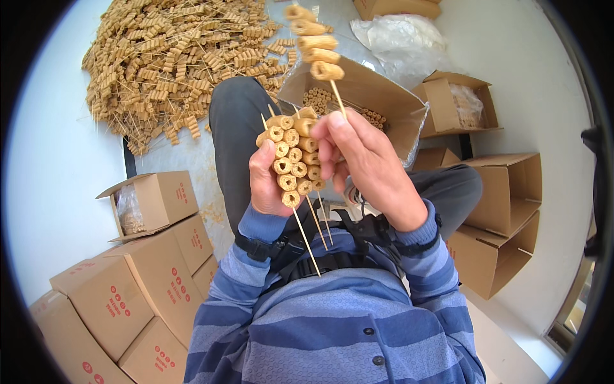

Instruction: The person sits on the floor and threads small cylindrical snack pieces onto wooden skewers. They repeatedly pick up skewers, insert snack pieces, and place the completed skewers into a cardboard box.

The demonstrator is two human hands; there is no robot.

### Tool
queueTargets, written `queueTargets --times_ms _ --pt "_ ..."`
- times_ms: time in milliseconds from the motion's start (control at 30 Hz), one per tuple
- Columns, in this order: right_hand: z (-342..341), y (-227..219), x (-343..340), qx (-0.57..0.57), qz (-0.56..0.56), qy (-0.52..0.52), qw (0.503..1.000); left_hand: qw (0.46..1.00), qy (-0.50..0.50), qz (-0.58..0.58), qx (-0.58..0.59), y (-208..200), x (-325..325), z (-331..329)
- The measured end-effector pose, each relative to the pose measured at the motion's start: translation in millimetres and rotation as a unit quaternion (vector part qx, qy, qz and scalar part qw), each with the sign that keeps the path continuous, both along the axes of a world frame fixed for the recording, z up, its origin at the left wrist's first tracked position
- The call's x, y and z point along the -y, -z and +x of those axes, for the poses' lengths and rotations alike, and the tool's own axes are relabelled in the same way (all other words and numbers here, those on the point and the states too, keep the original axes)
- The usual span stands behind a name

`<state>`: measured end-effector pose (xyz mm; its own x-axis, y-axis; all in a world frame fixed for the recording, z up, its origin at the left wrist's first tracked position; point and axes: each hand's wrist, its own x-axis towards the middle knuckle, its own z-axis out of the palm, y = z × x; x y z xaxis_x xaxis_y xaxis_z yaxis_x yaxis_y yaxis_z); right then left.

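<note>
My left hand (267, 182) is closed round a bundle of skewers (294, 157) threaded with tan, hollow rolled pieces. Bare stick ends stick out below the bundle toward my lap. Between the thumb and fingers of my right hand (368, 160) is the stick of a single skewer (322, 56), raised so its rolls stand above the hand. The lower fingers of that hand are close to the bundle's right side; whether they touch it I cannot tell. Beyond my hands, an open carton (393, 105) with a plastic liner holds more skewers, their round ends facing up.
A large heap of skewers (173, 57) covers the far left. Stacked cartons (153, 269) stand at my left, with an open one (160, 198) on top. Open cartons (505, 192) line the right side. Clear plastic bags (403, 38) lie behind the lined carton.
</note>
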<state>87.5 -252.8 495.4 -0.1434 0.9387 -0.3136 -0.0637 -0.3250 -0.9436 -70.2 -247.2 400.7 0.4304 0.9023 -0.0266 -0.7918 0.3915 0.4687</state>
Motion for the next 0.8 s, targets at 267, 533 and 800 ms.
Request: queueTargets --times_ms 267,533,800 --pt "-3.3 -2.6 -23.4 0.109 0.099 -0.070 0.987 0.999 -0.002 0.022 -0.029 -4.8 -7.2 -5.1" --pt "-3.7 11.4 -17.4 0.166 0.169 -0.073 0.969 0.995 -0.046 -0.010 -0.093 -0.9 -3.0 -5.8" --pt "-12.9 21.9 5.7 0.117 0.236 -0.010 0.965 0.991 0.006 0.037 -0.129 -3.4 -2.2 -15.6"
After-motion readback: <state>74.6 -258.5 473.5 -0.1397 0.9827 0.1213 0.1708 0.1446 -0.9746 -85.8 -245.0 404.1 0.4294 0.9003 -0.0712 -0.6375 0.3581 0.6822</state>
